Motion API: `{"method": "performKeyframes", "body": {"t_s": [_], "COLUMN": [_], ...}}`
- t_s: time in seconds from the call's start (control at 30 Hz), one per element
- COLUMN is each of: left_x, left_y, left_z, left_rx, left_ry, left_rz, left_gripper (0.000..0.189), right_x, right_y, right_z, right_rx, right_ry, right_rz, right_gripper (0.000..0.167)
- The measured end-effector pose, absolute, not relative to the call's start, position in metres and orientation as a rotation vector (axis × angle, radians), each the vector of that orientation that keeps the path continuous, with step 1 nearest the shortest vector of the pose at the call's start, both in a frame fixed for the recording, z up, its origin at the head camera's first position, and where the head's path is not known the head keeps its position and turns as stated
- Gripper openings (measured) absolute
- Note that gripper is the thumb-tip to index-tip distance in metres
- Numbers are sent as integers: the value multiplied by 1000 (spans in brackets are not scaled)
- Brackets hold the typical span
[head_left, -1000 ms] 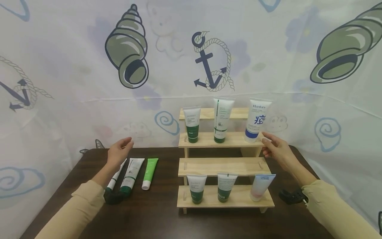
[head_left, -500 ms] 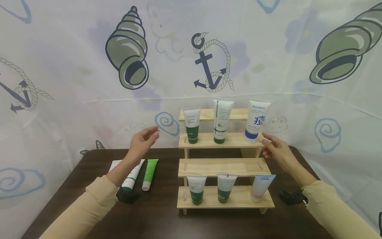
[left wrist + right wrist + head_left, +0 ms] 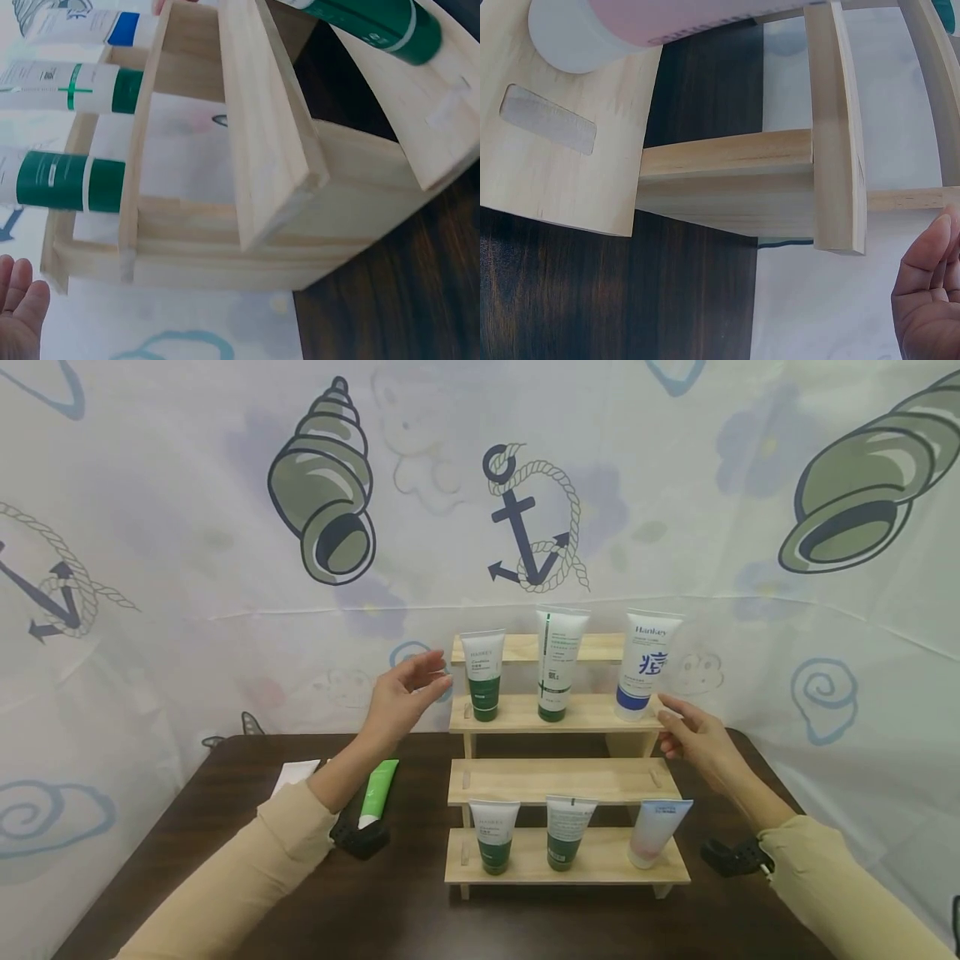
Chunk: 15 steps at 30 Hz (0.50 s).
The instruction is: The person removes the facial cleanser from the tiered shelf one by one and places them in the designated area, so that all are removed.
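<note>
A stepped wooden display rack (image 3: 562,779) stands on the table. My right hand (image 3: 697,735) pinches the right end of its second shelf from the top, beside a white tube with a blue band (image 3: 647,664). In the right wrist view, the thumb (image 3: 928,244) is at the shelf end. My left hand (image 3: 408,693) is in the air just left of the rack with fingers loosely extended, holding nothing. Nearest it stands a white-and-green tube (image 3: 483,672), and a taller white tube (image 3: 558,664) is in the middle of that shelf.
On the bottom shelf stand two white-and-green tubes (image 3: 495,835) (image 3: 567,831) and a pale blue-pink tube (image 3: 657,832). A green tube (image 3: 378,789) and a white tube (image 3: 296,772) lie on the dark table (image 3: 420,893), partly behind my left arm. A patterned cloth (image 3: 435,552) hangs behind.
My left hand has moved right from above the lying tubes to the rack's left side. The right hand stays at the shelf end. The tubes and the rack have not moved.
</note>
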<state>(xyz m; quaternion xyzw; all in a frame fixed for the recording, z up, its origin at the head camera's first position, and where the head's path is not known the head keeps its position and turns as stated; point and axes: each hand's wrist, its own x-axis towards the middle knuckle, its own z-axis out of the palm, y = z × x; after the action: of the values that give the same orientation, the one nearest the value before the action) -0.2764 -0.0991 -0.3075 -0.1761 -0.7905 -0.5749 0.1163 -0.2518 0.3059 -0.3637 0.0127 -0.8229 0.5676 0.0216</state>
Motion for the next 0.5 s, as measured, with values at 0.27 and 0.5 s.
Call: {"method": "performKeyframes", "body": {"t_s": [0.27,0.5], "left_x": [-278,-285], "left_y": [-78,-68], "left_z": [-299,-300], "left_rx": [-571,-576], "left_ry": [-2231,-2167], "left_rz": [-1741,-1810], "left_gripper": [48,46], "right_x": [-253,-253], "right_y": [307,306], "right_z": [-365,-366], "right_rx": [19,21], "right_ry": [-2535,-2544], "right_rz": [1770,1756], "right_gripper": [60,61]}}
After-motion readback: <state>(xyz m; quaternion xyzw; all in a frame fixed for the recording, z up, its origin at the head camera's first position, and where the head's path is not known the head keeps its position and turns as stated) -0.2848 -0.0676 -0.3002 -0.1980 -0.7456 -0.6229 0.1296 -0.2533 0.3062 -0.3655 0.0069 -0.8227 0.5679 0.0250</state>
